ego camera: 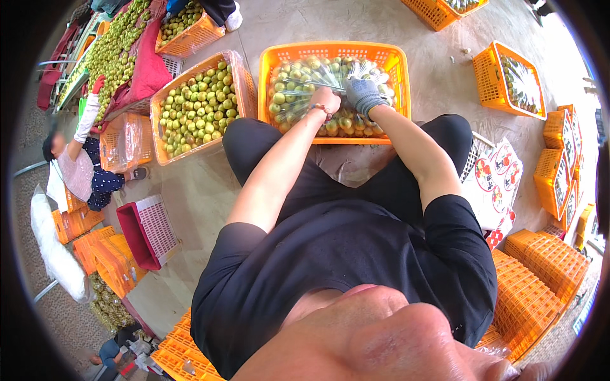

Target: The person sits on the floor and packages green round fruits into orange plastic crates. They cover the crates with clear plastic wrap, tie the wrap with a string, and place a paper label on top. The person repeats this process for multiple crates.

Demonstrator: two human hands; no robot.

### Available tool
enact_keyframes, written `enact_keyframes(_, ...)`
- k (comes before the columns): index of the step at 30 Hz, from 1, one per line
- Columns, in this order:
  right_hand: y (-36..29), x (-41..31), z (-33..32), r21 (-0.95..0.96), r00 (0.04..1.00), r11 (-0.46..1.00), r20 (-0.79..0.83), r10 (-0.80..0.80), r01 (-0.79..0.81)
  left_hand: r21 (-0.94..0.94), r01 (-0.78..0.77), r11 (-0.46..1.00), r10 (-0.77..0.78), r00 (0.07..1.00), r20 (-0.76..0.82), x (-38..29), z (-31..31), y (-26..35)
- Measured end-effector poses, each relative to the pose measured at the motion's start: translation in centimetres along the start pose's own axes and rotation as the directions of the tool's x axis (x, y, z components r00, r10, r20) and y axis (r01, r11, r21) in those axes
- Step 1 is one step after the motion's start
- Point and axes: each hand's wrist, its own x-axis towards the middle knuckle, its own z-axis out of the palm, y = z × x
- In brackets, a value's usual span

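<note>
An orange plastic crate (333, 141) stands before my knees, filled with round yellow-green fruit under a clear plastic bag (305, 76). My left hand (326, 102) is bare, with a beaded bracelet at the wrist, and its fingers are closed on gathered film over the middle of the fruit. Just to its right, my right hand (364, 94) wears a grey knit glove and grips the bunched plastic too. Pleats of film spread out from between the two hands. Their fingertips are partly hidden.
At the left is an open crate of loose fruit (200, 105); beyond it, a person (76, 166) reaches towards a fruit-covered table (114, 62). Filled crates (510, 81) stand at the right, near printed sheets (495, 176) and stacked empty crates (529, 290). A red-sided crate (147, 233) lies left behind me.
</note>
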Motion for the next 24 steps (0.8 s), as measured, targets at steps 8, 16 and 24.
enact_keyframes(8,-1.3,-1.8,-1.1,-0.115,0.990,0.993,-0.137,0.024,-0.040,-0.640,0.287,0.713,-0.301,0.949,0.090,2.9,8.7,-5.4)
enact_keyframes(16,-2.1,-3.0,-2.6,0.088,0.991,0.994,-0.107,0.076,-0.067,-0.883,0.402,-0.241,-0.412,0.782,0.468,5.4,9.8,-6.0)
enact_keyframes(24,1.8,-3.1,0.1,0.549,0.972,0.811,0.005,0.237,-0.200,-0.885,0.442,-0.149,-0.507,0.734,0.452,2.6,9.1,0.2)
